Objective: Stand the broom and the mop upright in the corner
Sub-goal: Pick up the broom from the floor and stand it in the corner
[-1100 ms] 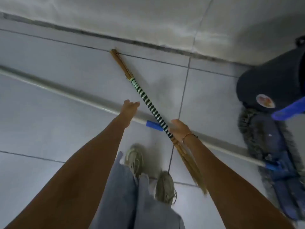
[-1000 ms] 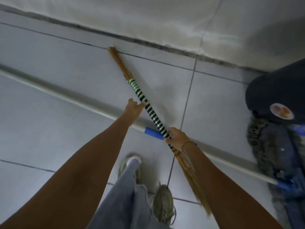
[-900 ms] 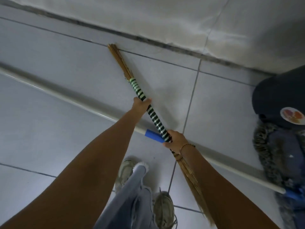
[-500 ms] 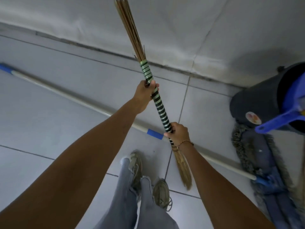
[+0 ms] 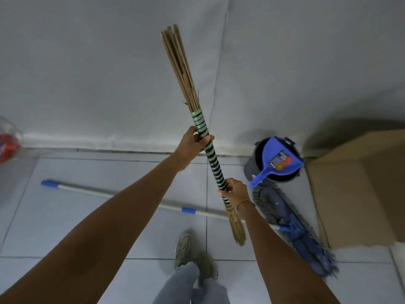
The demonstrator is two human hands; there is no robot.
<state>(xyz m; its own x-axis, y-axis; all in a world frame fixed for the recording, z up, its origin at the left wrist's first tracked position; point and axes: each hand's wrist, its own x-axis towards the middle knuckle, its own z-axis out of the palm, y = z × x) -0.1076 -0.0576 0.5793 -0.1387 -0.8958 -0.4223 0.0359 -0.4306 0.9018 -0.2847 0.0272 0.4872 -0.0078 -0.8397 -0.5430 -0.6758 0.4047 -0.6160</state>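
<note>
The broom (image 5: 213, 163), a bundle of brown sticks bound with green and black striped tape, is lifted off the floor and held nearly upright, tilted left at the top. My left hand (image 5: 194, 144) grips the taped handle high up. My right hand (image 5: 233, 190) grips it lower, just above the short brush end that hangs over the floor. The mop (image 5: 131, 197) lies flat on the tiles: a white pole with blue bands running left to right, and a blue fringed head (image 5: 293, 229) at the right.
A dark bucket (image 5: 252, 167) with a blue dustpan (image 5: 276, 163) in it stands against the wall at right. A cardboard box (image 5: 361, 189) sits further right. A red bag (image 5: 8, 143) is at far left. The wall corner seam (image 5: 221, 62) runs behind the broom. My feet (image 5: 192, 253) are below.
Both hands took hold of the broom lying on the floor and raised it from flat to nearly upright. The view tilted up toward the wall.
</note>
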